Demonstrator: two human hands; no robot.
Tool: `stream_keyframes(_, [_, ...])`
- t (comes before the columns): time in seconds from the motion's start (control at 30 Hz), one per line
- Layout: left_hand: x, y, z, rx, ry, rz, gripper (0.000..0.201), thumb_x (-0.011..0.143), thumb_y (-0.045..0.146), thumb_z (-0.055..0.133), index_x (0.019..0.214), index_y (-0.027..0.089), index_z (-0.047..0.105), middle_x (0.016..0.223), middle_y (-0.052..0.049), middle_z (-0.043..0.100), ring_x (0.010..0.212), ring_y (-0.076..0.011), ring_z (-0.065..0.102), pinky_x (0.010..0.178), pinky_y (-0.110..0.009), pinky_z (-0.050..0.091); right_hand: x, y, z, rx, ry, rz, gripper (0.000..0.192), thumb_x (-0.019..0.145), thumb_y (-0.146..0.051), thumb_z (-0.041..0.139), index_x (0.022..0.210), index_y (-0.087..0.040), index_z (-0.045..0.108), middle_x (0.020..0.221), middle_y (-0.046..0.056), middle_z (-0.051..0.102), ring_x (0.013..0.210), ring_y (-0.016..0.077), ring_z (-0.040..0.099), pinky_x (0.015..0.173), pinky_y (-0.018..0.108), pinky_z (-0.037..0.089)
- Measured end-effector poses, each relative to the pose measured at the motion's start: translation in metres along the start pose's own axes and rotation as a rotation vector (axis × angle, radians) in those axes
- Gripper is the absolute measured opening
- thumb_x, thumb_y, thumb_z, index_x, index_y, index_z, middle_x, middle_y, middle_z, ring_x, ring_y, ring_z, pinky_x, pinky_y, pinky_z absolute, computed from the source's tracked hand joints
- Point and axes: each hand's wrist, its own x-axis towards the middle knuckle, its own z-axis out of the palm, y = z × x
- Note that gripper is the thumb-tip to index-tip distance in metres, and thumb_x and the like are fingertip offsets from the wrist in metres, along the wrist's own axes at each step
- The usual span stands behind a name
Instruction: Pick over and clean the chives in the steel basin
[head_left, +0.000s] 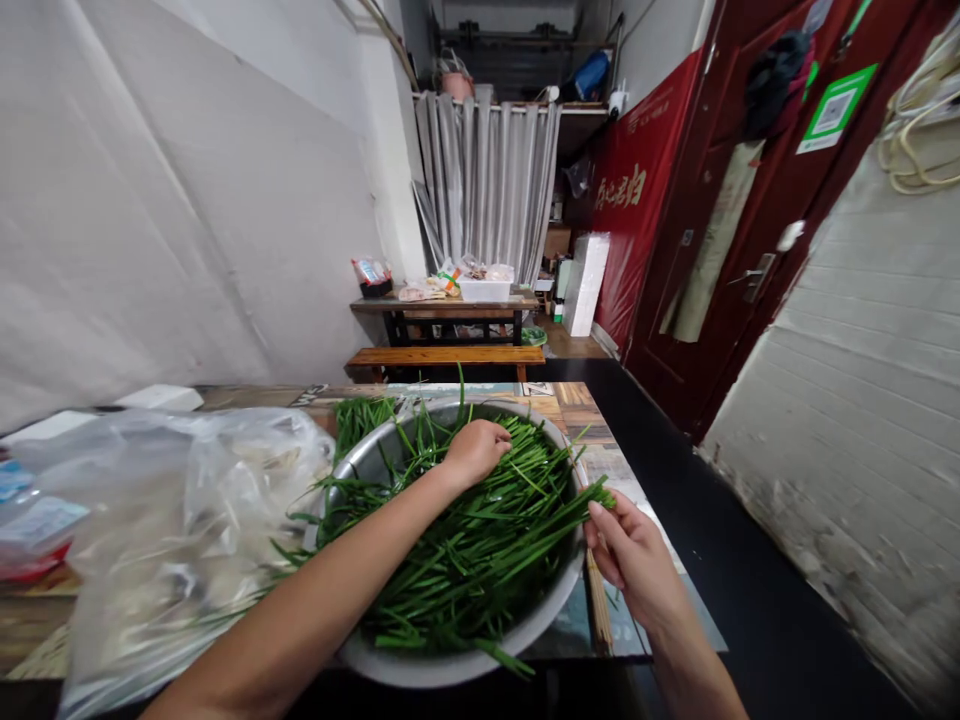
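A large metal basin on the table is heaped with long green garlic chives. My left hand reaches over the heap, its fingers curled into a pinch at the chives near the far side. Whatever is between those fingertips is hidden. At the basin's right rim, my right hand is closed on the ends of a small bunch of chives, whose leaves trail back into the basin. Below that hand lies a bundle of thin wooden sticks beside the rim.
More chives lie behind the basin. A big clear plastic bag with pale contents fills the table's left side. Beyond stand a wooden bench and another table with a white container. A dark red door is to the right.
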Motion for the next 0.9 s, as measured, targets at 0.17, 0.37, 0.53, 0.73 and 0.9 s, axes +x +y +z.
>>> stream_keyframes(0.17, [0.022, -0.004, 0.021, 0.124, 0.028, -0.008, 0.028, 0.077, 0.027, 0.053, 0.100, 0.019, 0.068, 0.102, -0.010, 0.066, 0.096, -0.0230, 0.057, 0.083, -0.029, 0.040, 0.002, 0.001, -0.002, 0.005, -0.054, 0.022, 0.023, 0.080, -0.038, 0.059, 0.073, -0.018, 0.049, 0.058, -0.006, 0.052, 0.028, -0.0011, 0.028, 0.028, 0.014, 0.014])
stream_keyframes(0.37, [0.040, -0.006, 0.031, 0.107, -0.010, -0.031, 0.017, 0.073, 0.022, 0.058, 0.080, 0.017, 0.072, 0.085, -0.010, 0.069, 0.086, -0.0222, 0.060, 0.076, -0.029, 0.041, 0.001, -0.002, -0.007, -0.059, -0.119, -0.007, 0.023, 0.081, -0.035, 0.059, 0.071, -0.016, 0.051, 0.062, -0.004, 0.054, 0.031, -0.0003, 0.035, 0.030, 0.014, 0.021])
stream_keyframes(0.53, [0.035, -0.006, 0.029, 0.044, 0.015, -0.029, 0.017, 0.072, 0.024, 0.058, 0.081, 0.019, 0.072, 0.082, -0.005, 0.070, 0.078, -0.0172, 0.061, 0.070, -0.024, 0.042, -0.003, -0.003, -0.009, -0.113, -0.120, 0.034, 0.024, 0.084, -0.037, 0.055, 0.071, -0.017, 0.049, 0.059, -0.004, 0.055, 0.027, -0.0003, 0.037, 0.027, 0.012, 0.018])
stream_keyframes(0.73, [0.015, 0.010, 0.008, -0.085, 0.089, 0.035, 0.019, 0.075, 0.022, 0.054, 0.081, 0.018, 0.071, 0.081, -0.003, 0.070, 0.077, -0.0155, 0.062, 0.071, -0.022, 0.043, -0.003, 0.000, -0.005, -0.135, -0.113, 0.037, 0.023, 0.083, -0.039, 0.056, 0.076, -0.018, 0.050, 0.056, -0.005, 0.055, 0.026, -0.0015, 0.031, 0.029, 0.013, 0.012])
stream_keyframes(0.9, [-0.044, 0.038, -0.039, -0.538, 0.168, 0.196, 0.022, 0.076, 0.028, 0.055, 0.083, 0.014, 0.070, 0.081, -0.005, 0.070, 0.076, -0.0151, 0.062, 0.072, -0.023, 0.045, 0.001, -0.016, -0.002, -0.201, -0.045, -0.062, 0.030, 0.086, -0.036, 0.052, 0.064, -0.016, 0.053, 0.035, -0.010, 0.033, 0.030, 0.0020, 0.022, 0.034, 0.017, 0.016])
